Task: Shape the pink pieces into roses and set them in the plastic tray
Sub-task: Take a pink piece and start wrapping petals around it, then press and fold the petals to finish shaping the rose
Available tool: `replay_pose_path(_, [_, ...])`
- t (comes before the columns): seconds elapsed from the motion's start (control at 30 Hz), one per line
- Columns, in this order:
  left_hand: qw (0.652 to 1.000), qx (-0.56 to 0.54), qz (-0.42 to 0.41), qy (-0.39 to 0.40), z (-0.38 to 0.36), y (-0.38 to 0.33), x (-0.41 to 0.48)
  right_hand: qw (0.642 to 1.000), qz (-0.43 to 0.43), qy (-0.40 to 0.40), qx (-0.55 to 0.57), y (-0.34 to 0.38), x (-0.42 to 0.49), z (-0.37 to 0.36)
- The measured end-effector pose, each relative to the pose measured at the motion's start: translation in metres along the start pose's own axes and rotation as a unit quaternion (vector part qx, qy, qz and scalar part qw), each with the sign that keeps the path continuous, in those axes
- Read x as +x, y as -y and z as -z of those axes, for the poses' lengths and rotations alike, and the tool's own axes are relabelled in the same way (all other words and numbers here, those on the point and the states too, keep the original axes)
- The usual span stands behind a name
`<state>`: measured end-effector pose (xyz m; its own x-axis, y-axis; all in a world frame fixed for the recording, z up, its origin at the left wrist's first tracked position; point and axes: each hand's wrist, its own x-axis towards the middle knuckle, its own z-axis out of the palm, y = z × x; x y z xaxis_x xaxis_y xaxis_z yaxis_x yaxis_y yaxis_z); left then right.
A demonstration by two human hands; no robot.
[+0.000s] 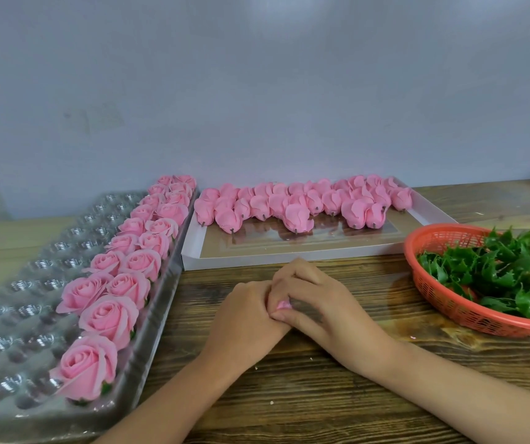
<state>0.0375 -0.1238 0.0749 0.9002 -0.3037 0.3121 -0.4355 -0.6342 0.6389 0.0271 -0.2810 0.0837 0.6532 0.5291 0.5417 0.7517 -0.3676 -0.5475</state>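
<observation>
My left hand and my right hand are cupped together over the wooden table, fingers curled round one pink piece. Only a small patch of that piece shows between the fingers. A clear plastic tray with round cups lies at the left. Its two right-hand columns hold finished pink roses. Several unshaped pink pieces lie in rows at the back of a shallow white box.
An orange plastic basket full of green leaf-shaped calyxes stands at the right, close to my right forearm. A grey wall runs behind the table. Small pink and white crumbs lie on the wood near my wrists.
</observation>
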Motion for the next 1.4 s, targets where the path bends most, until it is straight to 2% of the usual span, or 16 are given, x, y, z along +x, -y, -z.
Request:
replay_pose_path(0.2, [0.999,-0.014,0.037,0.026,0.001,0.003,0.003,0.973,0.113,0.073,-0.188,0.005,0.006,0.016])
replay_pose_path(0.37, [0.995,-0.083,0.036,0.049,0.003,-0.002,0.003,0.952,0.122,0.166,-0.228,0.017,0.016,0.036])
replay_pose_path(0.43, [0.989,-0.136,0.045,0.029,0.004,-0.002,0.003,0.957,0.082,0.19,-0.203,0.026,0.022,0.05])
replay_pose_path(0.53, [0.98,-0.19,0.06,-0.018,0.006,0.0,0.003,0.963,-0.029,0.119,-0.241,0.034,0.029,0.081])
replay_pose_path(0.63, [0.967,-0.239,0.085,-0.03,0.007,0.001,0.004,0.942,-0.157,0.053,-0.291,0.027,0.029,0.124])
replay_pose_path(0.7, [0.96,-0.26,0.1,-0.042,0.008,0.001,0.004,0.913,-0.233,0.044,-0.332,0.014,0.024,0.155])
replay_pose_path(0.77, [0.95,-0.283,0.118,-0.058,0.009,0.003,0.004,0.867,-0.323,0.09,-0.368,-0.001,0.014,0.183])
replay_pose_path(0.87, [0.939,-0.309,0.132,-0.073,0.009,0.004,0.005,0.789,-0.441,0.213,-0.371,-0.022,0.0,0.202])
replay_pose_path(0.97, [0.934,-0.322,0.137,-0.076,0.01,0.004,0.005,0.743,-0.467,0.292,-0.38,-0.036,-0.002,0.194])
replay_pose_path(1.1, [0.932,-0.325,0.142,-0.073,0.009,0.005,0.005,0.709,-0.465,0.334,-0.411,-0.049,0.0,0.179])
replay_pose_path(1.2, [0.933,-0.32,0.148,-0.068,0.009,0.005,0.005,0.712,-0.463,0.326,-0.415,-0.052,-0.001,0.182])
replay_pose_path(1.4, [0.935,-0.316,0.146,-0.07,0.009,0.004,0.004,0.768,-0.455,0.244,-0.379,-0.054,-0.004,0.2])
